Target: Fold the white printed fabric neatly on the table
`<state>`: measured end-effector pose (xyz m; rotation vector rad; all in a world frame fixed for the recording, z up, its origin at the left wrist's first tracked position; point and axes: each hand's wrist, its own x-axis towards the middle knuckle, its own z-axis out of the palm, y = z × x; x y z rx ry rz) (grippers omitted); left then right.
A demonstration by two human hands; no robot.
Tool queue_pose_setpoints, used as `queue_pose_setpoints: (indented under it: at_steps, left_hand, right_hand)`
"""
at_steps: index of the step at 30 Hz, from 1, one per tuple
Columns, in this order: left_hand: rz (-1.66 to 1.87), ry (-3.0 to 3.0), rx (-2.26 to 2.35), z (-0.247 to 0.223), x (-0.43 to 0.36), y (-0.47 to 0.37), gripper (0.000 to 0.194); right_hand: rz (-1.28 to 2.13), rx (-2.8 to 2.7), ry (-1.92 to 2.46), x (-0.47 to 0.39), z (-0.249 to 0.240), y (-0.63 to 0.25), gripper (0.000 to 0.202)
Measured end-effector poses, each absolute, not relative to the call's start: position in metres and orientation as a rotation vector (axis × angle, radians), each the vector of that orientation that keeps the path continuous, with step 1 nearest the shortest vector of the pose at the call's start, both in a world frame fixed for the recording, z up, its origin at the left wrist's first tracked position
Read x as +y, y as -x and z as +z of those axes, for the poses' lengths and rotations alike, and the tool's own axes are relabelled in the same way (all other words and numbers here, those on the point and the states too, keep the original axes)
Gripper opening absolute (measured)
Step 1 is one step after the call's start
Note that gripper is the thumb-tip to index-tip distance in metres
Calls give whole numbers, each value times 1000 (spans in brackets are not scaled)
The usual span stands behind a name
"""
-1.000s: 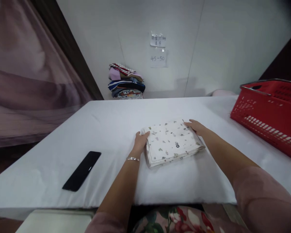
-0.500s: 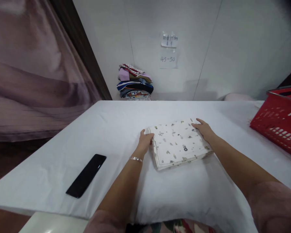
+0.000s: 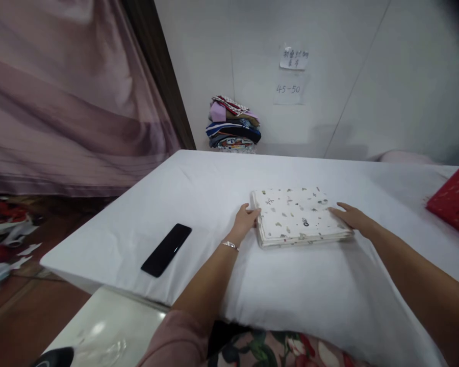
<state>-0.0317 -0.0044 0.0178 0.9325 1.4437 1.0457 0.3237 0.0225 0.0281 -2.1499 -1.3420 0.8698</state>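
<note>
A folded white cloth (image 3: pixel 290 216) with small scattered grey, green and tan prints lies flat on the white-covered table in front of me. Its layers show along the near edge. My left hand (image 3: pixel 246 219) grips its left edge, the thumb at the top layer and other fingers partly hidden by the side. At the opposite side, my right hand (image 3: pixel 350 215) holds the right edge, thumb over the top, with some fingers out of sight. A black phone (image 3: pixel 167 250) rests on the table to the left of my left forearm.
The white table (image 3: pixel 199 183) reaches towards a wall where a pile of folded fabrics (image 3: pixel 234 125) stands. A red basket (image 3: pixel 455 199) is at the right. Pink drapery (image 3: pixel 80 102) hangs at the left. A pale stool-like surface (image 3: pixel 115 321) sits below the table's near edge.
The cloth has straightened and come to lie flatter, with both hands still at its sides. My right hand has slid nearer along the right edge. The view has turned left.
</note>
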Motion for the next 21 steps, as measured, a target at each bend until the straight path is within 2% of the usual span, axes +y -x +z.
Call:
queue_pose_setpoints:
  at_steps: [5, 7, 10, 13, 16, 21]
  left_hand:
    - [1015, -1003, 1463, 7, -30, 27, 78]
    - [1021, -1061, 1478, 1, -36, 27, 75]
    - [1081, -1085, 1487, -7, -43, 25, 64]
    - [1156, -1067, 1475, -12, -49, 23, 48]
    - [1232, -1103, 1470, -16, -53, 22, 35]
    - [1313, -1159, 1407, -21, -58, 24, 25]
  right_hand:
    - [1019, -1268, 2104, -14, 27, -326, 80]
    - [982, -1279, 2126, -23, 27, -328, 78]
    - [600, -1500, 2174, -32, 29, -324, 66]
    - [244, -1712, 1906, -40, 31, -301, 48]
    - [348, -1861, 1504, -49, 31, -251, 36]
    - [505, -2048, 1168, -58, 28, -167, 19]
